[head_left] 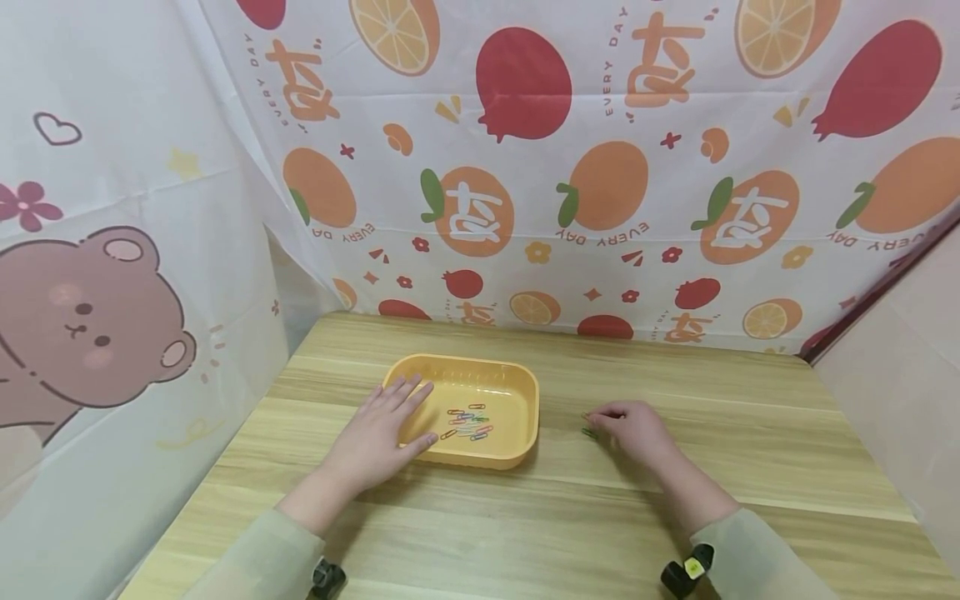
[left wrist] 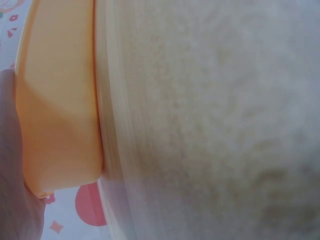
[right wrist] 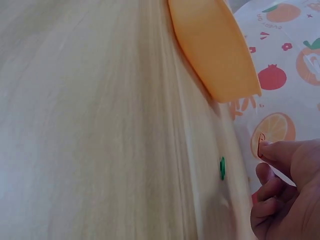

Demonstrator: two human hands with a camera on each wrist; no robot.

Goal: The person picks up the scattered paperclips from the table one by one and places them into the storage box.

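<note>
A yellow tray (head_left: 525, 421) stands on the table, with several coloured paper clips (head_left: 470, 423) in a loose heap on its floor. Over the tray's left front corner lies my left hand (head_left: 378, 437), fingers spread and fairly straight; the left wrist view shows part of it against the tray's side (left wrist: 60, 110). Right of the tray, my right hand (head_left: 637, 433) pinches a reddish-orange paper clip (right wrist: 260, 145) between thumb and finger, its other fingers curled. A green paper clip (right wrist: 222, 168) is on the wooden surface close to that hand.
The wooden table (head_left: 480, 525) ends at a fruit-printed cloth (head_left: 525, 217) along the back. A white cloth with a bear print (head_left: 90, 325) hangs on the left. A pale panel (head_left: 892, 358) borders the right side.
</note>
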